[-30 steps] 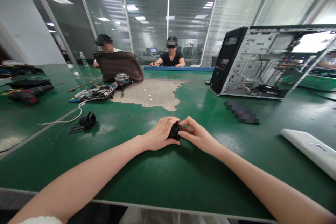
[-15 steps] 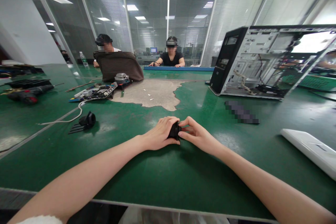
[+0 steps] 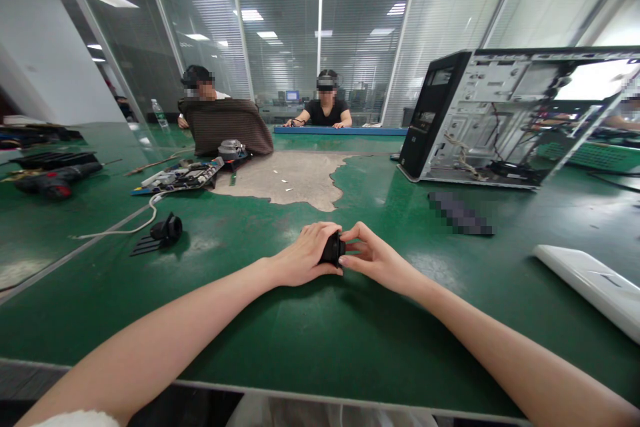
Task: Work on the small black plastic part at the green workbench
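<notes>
A small black part [image 3: 331,250], rounded with a raised rim on its right side, is held above the green tabletop [image 3: 300,340]. My left hand [image 3: 309,255] wraps round it from the left, fingers over the top and thumb below, and covers much of it. From the right, the fingertips and thumb of my right hand [image 3: 371,256] pinch its rimmed end. What exactly the part is, I cannot make out. To the left lies a black plastic piece [image 3: 167,229] with a round collar and flat prongs.
An opened computer case [image 3: 440,120] stands at the right, near a pixelated dark object [image 3: 460,213] and a white panel [image 3: 590,283]. Leftward are a circuit board [image 3: 183,177], a white cable [image 3: 150,213] and a power drill [image 3: 60,177]. Two people sit across the table.
The thumb and fingers of my right hand have shifted very slightly on the rimmed end of the black part. My left hand stays in place.
</notes>
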A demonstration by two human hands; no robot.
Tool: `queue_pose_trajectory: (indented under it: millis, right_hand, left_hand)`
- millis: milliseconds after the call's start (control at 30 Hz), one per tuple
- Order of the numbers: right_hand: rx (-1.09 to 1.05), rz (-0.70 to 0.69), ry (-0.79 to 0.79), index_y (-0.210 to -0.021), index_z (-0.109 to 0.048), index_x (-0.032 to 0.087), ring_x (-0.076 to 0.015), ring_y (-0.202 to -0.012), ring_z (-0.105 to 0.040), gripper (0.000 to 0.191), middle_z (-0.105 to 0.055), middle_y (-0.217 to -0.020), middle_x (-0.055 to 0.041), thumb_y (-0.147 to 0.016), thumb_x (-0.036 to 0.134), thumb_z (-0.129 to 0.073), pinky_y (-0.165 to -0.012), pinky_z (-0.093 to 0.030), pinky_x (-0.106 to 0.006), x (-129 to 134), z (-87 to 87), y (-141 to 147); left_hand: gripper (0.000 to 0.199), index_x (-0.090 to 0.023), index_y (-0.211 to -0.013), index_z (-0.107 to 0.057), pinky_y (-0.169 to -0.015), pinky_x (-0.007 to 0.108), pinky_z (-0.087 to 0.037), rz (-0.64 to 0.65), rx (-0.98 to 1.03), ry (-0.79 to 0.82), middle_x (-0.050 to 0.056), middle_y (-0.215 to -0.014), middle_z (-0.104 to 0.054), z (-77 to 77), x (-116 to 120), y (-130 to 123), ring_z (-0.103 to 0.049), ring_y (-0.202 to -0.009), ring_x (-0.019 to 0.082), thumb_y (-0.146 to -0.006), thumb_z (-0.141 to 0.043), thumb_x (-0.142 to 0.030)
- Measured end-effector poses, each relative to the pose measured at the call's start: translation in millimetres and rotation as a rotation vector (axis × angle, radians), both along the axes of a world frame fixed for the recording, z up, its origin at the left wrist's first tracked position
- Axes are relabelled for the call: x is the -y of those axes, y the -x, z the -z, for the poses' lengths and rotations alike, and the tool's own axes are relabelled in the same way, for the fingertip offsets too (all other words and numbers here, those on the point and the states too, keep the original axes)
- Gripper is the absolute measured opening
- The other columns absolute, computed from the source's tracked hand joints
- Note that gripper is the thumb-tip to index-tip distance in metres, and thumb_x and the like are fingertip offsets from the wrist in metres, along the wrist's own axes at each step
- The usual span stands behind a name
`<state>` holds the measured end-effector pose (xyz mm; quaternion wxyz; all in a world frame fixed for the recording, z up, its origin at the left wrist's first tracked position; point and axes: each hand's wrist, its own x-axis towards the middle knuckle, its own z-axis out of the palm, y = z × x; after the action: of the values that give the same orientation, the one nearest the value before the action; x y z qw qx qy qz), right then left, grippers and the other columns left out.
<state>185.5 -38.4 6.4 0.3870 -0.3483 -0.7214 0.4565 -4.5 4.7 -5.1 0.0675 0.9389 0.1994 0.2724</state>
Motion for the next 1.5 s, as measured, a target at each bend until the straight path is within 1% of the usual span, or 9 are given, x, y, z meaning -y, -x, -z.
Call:
queue_pose_trajectory:
  millis: [133,333,500,700,900,1100,1233,1333,1500]
  right_hand:
    - [0.001,0.066,-0.027,-0.088,-0.043,0.022,-0.0148,-0.086,-0.057,0.016,-0.05,-0.091,0.0003,-0.079,0.024,-0.056,-0.076,-0.047,-0.031,-2.9,2.7,1.3]
    - [0.03,0.08,-0.006,-0.097,-0.042,0.022,-0.0163,-0.092,-0.056,0.024,-0.049,-0.103,-0.0036,-0.078,0.024,-0.057,-0.079,-0.048,-0.034,-4.5,3.8,-0.3]
    - [0.007,-0.002,0.001,-0.093,-0.04,0.023,-0.0156,-0.091,-0.056,0.025,-0.052,-0.094,-0.0007,-0.076,0.022,-0.06,-0.077,-0.048,-0.032,-1.4,1.8,-1.8]
    - [0.005,0.047,-0.016,-0.09,-0.042,0.022,-0.0142,-0.086,-0.058,0.017,-0.05,-0.091,0.0004,-0.08,0.026,-0.055,-0.077,-0.048,-0.032,-2.2,3.0,0.1]
    - [0.047,0.06,-0.019,-0.099,-0.043,0.022,-0.0164,-0.093,-0.056,0.023,-0.05,-0.105,-0.0045,-0.08,0.026,-0.055,-0.082,-0.048,-0.036,-4.5,3.8,-1.4]
    - [-0.006,-0.027,0.033,-0.095,-0.039,0.023,-0.0142,-0.088,-0.057,0.028,-0.052,-0.094,-0.0003,-0.077,0.021,-0.06,-0.075,-0.049,-0.031,-1.0,0.2,-1.9]
    - [-0.026,0.015,0.017,-0.091,-0.041,0.022,-0.0128,-0.085,-0.058,0.019,-0.052,-0.09,0.0008,-0.08,0.025,-0.056,-0.077,-0.048,-0.031,-1.7,0.9,0.0]
    - [-0.024,0.041,0.008,-0.089,-0.042,0.022,-0.0134,-0.084,-0.058,0.018,-0.052,-0.086,0.0014,-0.08,0.027,-0.056,-0.078,-0.048,-0.032,-3.4,3.0,0.6]
    - [0.023,0.069,-0.007,-0.097,-0.043,0.021,-0.016,-0.091,-0.057,0.022,-0.051,-0.102,-0.0041,-0.08,0.027,-0.056,-0.083,-0.048,-0.037,-4.7,4.1,-0.8]
  left_hand:
    - [0.066,-0.017,-0.125,-0.022,-0.095,0.042,-0.031,-0.001,-0.003,0.012,0.014,-0.122,-0.04,-0.6,0.7,-0.2,-0.038,-0.114,0.026,-0.078,-0.059,-0.043]
    - [0.066,-0.018,-0.126,-0.022,-0.095,0.042,-0.032,0.01,0.006,0.012,0.014,-0.123,-0.04,-1.0,0.9,-0.3,-0.038,-0.114,0.026,-0.078,-0.059,-0.044]
    - [0.066,-0.015,-0.125,-0.023,-0.095,0.042,-0.032,0.002,0.0,0.004,0.015,-0.122,-0.04,-0.1,0.5,0.1,-0.038,-0.114,0.026,-0.077,-0.059,-0.043]
    - [0.065,-0.016,-0.125,-0.023,-0.095,0.042,-0.032,-0.007,-0.001,0.01,0.015,-0.121,-0.041,-0.9,0.7,-0.1,-0.039,-0.113,0.026,-0.078,-0.058,-0.044]
    - [0.067,-0.018,-0.127,-0.021,-0.094,0.043,-0.032,0.006,0.009,0.015,0.015,-0.122,-0.041,-1.2,0.9,-0.3,-0.039,-0.113,0.027,-0.078,-0.058,-0.044]
    - [0.065,-0.018,-0.126,-0.022,-0.095,0.043,-0.032,0.003,0.005,0.008,0.015,-0.123,-0.041,-0.4,1.0,-0.2,-0.038,-0.114,0.027,-0.078,-0.057,-0.044]
    - [0.065,-0.017,-0.126,-0.022,-0.095,0.043,-0.032,0.0,0.004,0.009,0.015,-0.122,-0.041,-0.1,0.8,-0.6,-0.038,-0.114,0.026,-0.078,-0.057,-0.045]
    - [0.065,-0.017,-0.126,-0.022,-0.095,0.043,-0.032,-0.007,-0.002,0.01,0.015,-0.122,-0.04,-0.3,0.8,-0.8,-0.038,-0.114,0.027,-0.078,-0.057,-0.044]
    - [0.066,-0.017,-0.126,-0.021,-0.095,0.043,-0.032,-0.005,-0.012,0.014,0.015,-0.123,-0.04,-0.9,1.0,0.0,-0.038,-0.114,0.026,-0.078,-0.058,-0.044]
